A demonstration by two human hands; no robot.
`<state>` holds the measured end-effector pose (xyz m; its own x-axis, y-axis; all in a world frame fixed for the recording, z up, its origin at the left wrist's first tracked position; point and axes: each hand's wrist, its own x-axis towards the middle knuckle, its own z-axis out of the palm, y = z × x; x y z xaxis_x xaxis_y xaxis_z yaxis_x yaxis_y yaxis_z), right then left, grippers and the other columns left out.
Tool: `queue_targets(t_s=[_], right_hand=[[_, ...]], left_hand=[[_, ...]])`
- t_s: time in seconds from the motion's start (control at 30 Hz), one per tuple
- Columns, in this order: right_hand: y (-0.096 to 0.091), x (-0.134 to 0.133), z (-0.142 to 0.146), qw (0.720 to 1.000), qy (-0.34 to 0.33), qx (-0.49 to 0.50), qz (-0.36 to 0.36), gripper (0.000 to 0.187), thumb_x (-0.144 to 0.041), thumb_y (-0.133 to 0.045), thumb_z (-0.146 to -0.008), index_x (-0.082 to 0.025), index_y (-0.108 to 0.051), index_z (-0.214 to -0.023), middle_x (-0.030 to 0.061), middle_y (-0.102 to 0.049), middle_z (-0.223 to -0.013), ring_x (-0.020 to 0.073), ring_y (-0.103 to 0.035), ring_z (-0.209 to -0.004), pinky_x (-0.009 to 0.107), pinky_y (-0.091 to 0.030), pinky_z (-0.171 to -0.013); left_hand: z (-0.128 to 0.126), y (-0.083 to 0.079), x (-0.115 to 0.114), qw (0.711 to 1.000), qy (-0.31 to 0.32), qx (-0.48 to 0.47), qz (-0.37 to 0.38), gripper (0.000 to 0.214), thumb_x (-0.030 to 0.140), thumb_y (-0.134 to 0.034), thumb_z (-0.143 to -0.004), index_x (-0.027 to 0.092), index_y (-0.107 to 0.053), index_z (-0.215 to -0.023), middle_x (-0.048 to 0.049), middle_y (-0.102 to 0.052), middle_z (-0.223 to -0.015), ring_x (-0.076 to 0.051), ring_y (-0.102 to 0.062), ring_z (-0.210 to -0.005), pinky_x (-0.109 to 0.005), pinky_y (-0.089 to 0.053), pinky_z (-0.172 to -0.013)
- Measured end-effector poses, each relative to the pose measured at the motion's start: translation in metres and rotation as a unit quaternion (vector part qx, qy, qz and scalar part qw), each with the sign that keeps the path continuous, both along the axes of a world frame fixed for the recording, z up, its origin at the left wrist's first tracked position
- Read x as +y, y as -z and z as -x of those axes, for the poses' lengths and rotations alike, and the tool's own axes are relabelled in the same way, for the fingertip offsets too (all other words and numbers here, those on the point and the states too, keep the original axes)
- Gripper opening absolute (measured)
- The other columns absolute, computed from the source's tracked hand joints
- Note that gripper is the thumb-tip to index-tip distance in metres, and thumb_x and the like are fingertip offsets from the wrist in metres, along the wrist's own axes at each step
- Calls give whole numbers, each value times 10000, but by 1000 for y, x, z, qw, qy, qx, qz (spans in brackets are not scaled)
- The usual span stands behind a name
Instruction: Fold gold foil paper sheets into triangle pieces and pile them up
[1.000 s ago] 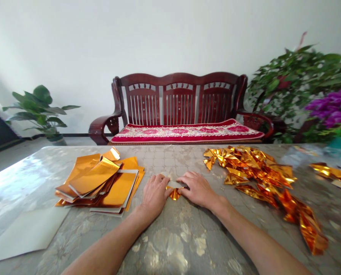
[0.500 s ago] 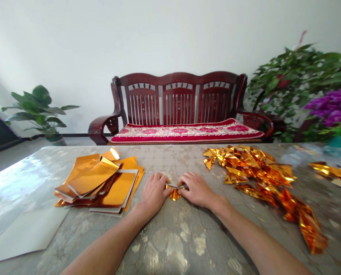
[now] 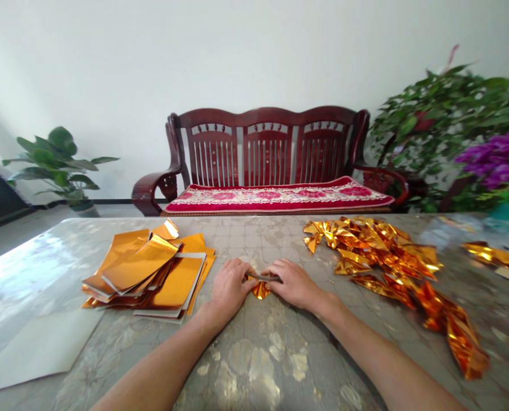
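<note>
Closer together now than a second ago, both hands have drawn in on the small gold foil bow (image 3: 261,290), and a thin, dark, rolled strip (image 3: 262,277) shows across its top. The bow sits on the table in front of the person, roughly midway between the two wrists, with its gold tail hanging below the strip. The left hand (image 3: 231,288) and right hand (image 3: 293,283) meet at the strip from either side, fingers curled over it and fingertips nearly touching, so the foil looks pinched between them. How tight the grip is, or what lies under the fingers, cannot be told.

The foil should be very light, thin and slick, quick to crease and liable to slide. The pinched middle looks like the safest place to hold it, since the loose ends would bend at a touch.

To the left lies a loose heap of flat gold foil sheets (image 3: 149,274) with pale backs, and beyond it, at the corner, a white sheet of card (image 3: 36,354). To the right spreads a pile of pinched gold foil bows (image 3: 368,248), with a long run of crumpled foil (image 3: 455,331) trailing toward the near edge. All of it rests on a mottled stone-patterned tabletop (image 3: 263,365). Behind stand a dark wooden bench (image 3: 267,151) and potted plants (image 3: 443,120).
</note>
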<state>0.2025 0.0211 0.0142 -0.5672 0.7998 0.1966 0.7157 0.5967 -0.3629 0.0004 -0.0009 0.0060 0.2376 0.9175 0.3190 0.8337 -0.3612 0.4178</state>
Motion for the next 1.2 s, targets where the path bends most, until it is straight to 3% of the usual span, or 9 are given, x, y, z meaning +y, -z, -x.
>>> queue_targets(t_s=[0.17,0.3,0.6,0.87,1.2], right_hand=[[0,0,0,1000,-9,6,-14,72,-221,-656,-861,-245,-712,-898,2,-620,-837,165,-575,-876,254,-391,-763],[2,0,-1,1000,-9,12,-13,90,-215,-628,-883,-245,-711,-897,4,-615,-838,163,-576,-882,251,-393,-767],[4,0,-2,1000,14,20,-10,78,-216,-605,-903,-217,-674,-866,4,-608,-832,157,-583,-858,242,-386,-733],[0,-1,-3,1000,8,-1,-1,97,-208,-551,-946,-207,-641,-908,14,-595,-894,154,-586,-862,244,-394,-745],[5,-1,-6,997,-27,-31,-72,88,-197,-530,-960,-213,-616,-970,18,-600,-928,160,-581,-893,253,-409,-762]], left_hand=[[2,1,3,1000,13,-22,0,95,188,-618,-838,212,-689,-780,-13,-636,-827,-177,-571,-869,-274,-412,-780],[6,4,8,999,29,-29,24,162,161,-564,-869,219,-715,-856,-20,-659,-853,-173,-594,-895,-270,-433,-814],[7,-3,5,999,-11,45,26,109,222,-577,-888,217,-680,-851,-21,-642,-860,-180,-598,-883,-266,-421,-774],[8,-3,1,995,-10,101,13,195,216,-461,-956,224,-647,-900,-40,-630,-905,-186,-597,-888,-259,-417,-734],[6,-6,-4,986,-1,161,-32,149,184,-462,-943,231,-602,-923,-28,-633,-915,-194,-578,-879,-293,-407,-762]])
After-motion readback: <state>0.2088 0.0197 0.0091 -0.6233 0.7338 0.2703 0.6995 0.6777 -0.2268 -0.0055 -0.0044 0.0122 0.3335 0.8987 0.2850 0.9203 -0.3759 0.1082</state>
